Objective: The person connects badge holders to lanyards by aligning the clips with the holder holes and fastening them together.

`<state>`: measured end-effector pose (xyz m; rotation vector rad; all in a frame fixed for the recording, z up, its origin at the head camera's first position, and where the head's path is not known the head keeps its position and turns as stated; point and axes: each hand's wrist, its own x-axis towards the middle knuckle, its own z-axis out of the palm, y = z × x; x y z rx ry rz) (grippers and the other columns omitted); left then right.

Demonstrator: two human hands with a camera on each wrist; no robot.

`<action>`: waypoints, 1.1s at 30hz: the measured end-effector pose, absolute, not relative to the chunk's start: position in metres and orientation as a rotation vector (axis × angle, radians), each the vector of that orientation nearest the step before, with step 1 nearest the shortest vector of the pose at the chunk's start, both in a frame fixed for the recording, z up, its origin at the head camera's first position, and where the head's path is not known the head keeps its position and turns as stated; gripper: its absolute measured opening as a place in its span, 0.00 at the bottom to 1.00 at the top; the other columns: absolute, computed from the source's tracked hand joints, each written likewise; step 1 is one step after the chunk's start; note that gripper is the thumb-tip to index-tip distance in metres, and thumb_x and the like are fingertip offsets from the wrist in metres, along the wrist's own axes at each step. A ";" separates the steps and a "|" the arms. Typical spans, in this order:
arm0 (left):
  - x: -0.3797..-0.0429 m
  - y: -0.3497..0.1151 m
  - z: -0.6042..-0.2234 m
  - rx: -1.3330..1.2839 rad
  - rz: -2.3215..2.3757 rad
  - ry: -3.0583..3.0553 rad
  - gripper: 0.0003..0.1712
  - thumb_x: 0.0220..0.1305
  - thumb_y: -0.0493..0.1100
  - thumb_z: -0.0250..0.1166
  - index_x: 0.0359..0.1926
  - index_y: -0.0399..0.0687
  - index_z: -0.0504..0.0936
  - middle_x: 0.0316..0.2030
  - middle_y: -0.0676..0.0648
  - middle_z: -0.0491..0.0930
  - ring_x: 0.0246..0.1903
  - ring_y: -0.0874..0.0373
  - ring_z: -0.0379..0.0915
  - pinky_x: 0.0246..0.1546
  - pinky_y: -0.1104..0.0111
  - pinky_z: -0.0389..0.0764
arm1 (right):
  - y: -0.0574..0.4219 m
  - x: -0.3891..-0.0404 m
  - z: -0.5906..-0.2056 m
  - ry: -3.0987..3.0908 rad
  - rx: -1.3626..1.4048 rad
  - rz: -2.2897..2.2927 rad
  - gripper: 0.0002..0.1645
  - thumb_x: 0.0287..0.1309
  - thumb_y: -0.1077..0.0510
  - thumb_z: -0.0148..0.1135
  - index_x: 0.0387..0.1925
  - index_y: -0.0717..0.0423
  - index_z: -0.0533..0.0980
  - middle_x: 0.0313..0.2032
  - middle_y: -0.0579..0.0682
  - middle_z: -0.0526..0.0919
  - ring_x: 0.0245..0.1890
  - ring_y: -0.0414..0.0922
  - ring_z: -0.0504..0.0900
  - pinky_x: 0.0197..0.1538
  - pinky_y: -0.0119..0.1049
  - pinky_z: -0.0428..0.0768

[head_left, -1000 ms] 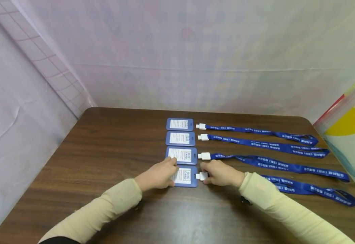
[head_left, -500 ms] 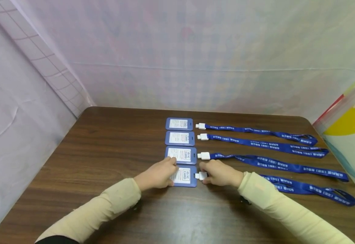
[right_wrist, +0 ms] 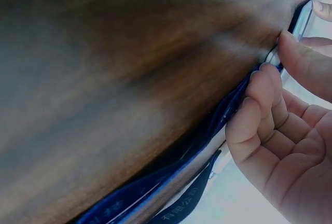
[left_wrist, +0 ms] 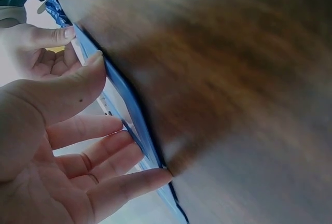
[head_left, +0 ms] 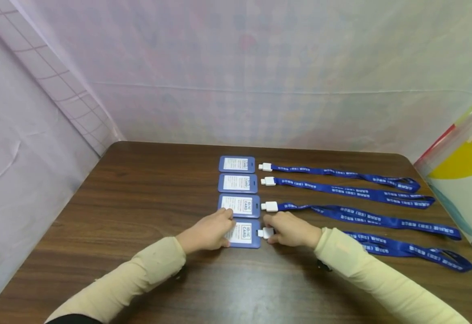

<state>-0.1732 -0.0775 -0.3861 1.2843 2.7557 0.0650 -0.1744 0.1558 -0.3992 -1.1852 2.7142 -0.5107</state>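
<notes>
My left hand (head_left: 207,230) holds the nearest blue badge holder (head_left: 244,233) flat on the table, thumb at its near edge and fingers towards its far edge. In the left wrist view, the thumb and fingertips touch the edges of the blue holder (left_wrist: 136,111). To the right, my right hand (head_left: 293,228) pinches the white clip (head_left: 266,233) of the nearest blue lanyard (head_left: 406,249). The clip's tip lies close to the holder's slotted end; I cannot tell whether they touch. In the right wrist view, the thumb and fingers hold the clip (right_wrist: 272,57), with the blue strap trailing away.
Beyond lie more badge holders, the third (head_left: 239,205), second (head_left: 237,183) and farthest (head_left: 237,164), in a column. Each faces a lanyard clip, such as the third clip (head_left: 270,206). Their straps stretch right across the brown table (head_left: 138,189). A pale curtain (head_left: 236,72) hangs behind.
Both hands keep the same hold and place beside the nearest holder and clip. The whole view has shifted very slightly.
</notes>
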 end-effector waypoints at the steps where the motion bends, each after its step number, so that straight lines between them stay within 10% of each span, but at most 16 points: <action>1: -0.173 -0.078 -0.386 1.284 0.074 2.756 0.21 0.41 0.46 0.74 0.34 0.38 0.80 0.29 0.48 0.68 0.31 0.57 0.63 0.35 0.69 0.73 | 0.155 -0.175 -0.400 2.716 -1.183 -0.505 0.15 0.41 0.59 0.71 0.23 0.54 0.69 0.18 0.42 0.69 0.18 0.37 0.65 0.21 0.29 0.67; 33: -0.173 -0.078 -0.385 1.283 0.105 2.752 0.18 0.39 0.45 0.75 0.28 0.38 0.79 0.28 0.48 0.67 0.30 0.57 0.63 0.35 0.68 0.72 | 0.152 -0.175 -0.399 2.710 -1.176 -0.482 0.15 0.40 0.60 0.71 0.23 0.55 0.69 0.18 0.42 0.69 0.19 0.37 0.66 0.21 0.29 0.67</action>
